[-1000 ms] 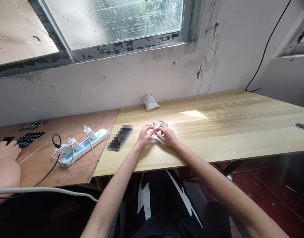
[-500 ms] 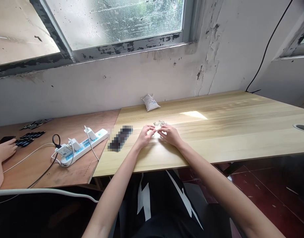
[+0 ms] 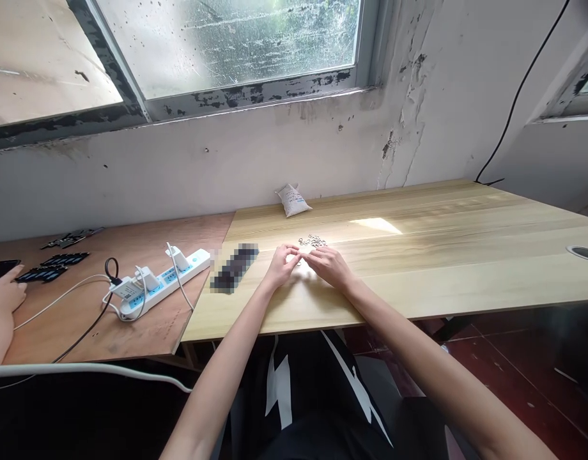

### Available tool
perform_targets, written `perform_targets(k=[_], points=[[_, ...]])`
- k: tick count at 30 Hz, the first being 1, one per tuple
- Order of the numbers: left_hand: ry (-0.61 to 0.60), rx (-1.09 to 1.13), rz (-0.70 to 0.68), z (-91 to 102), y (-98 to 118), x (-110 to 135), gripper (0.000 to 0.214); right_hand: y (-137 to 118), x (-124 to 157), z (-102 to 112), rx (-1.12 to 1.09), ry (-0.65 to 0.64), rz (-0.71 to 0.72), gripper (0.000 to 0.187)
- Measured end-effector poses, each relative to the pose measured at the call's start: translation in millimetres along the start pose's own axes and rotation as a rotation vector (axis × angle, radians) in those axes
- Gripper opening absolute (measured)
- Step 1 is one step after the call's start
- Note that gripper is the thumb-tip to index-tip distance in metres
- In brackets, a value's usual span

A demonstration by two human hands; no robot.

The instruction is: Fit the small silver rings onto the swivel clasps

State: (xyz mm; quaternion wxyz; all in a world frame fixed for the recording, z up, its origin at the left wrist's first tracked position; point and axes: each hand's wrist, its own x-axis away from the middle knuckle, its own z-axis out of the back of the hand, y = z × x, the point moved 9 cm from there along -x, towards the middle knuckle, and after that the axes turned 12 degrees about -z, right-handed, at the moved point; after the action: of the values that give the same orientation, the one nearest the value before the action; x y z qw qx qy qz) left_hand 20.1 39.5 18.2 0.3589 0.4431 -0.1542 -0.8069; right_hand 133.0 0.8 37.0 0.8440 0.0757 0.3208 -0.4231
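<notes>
My left hand (image 3: 282, 267) and my right hand (image 3: 328, 266) rest close together on the pale wood table (image 3: 418, 275), fingertips bent toward each other. A small heap of metal rings (image 3: 312, 241) lies just beyond them. Anything held between my fingers is too small to make out. To the left of my left hand lies a dark pixelated rectangle (image 3: 234, 268), its detail obscured. A white printed pouch (image 3: 293, 200) leans near the wall behind the rings.
A white power strip (image 3: 164, 284) with plugged-in chargers sits on a lower plywood table (image 3: 83, 332). Several black flat parts (image 3: 41, 275) lie there, near a co-worker's hand (image 3: 4, 297) and a phone (image 3: 1, 271). A wall and window stand behind the tables.
My hands stay close together with only slight finger movement. The co-worker's hand has moved farther left, and the whole view has shifted slightly.
</notes>
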Motion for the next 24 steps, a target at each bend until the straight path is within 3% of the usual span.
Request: perform_targets(k=[5, 10, 12, 16, 20, 24], points=[[0.047, -0.08, 0.03, 7.7, -7, 0, 0.013, 10, 3, 6, -0.133, 0.066, -0.093, 0.023], [0.026, -0.209, 0.047, 11.8, -12, 4, 0.008, 62, 11, 8, -0.171, 0.074, -0.339, 0.022], [-0.01, -0.234, 0.035, 9.7, -13, 4, 0.008, 73, 15, 3, -0.142, 0.027, -0.371, 0.023], [-0.051, -0.271, 0.023, 6.2, -14, 3, 0.008, 68, 17, -9, -0.096, -0.08, -0.282, 0.021], [-0.101, -0.295, -0.034, -4.6, -5, 0, 0.021, 58, 17, -8, -0.062, -0.066, -0.244, 0.021], [-0.172, -0.313, -0.106, -17.4, 3, -4, 0.018, 53, 19, -10, -0.044, -0.079, -0.225, 0.021]])
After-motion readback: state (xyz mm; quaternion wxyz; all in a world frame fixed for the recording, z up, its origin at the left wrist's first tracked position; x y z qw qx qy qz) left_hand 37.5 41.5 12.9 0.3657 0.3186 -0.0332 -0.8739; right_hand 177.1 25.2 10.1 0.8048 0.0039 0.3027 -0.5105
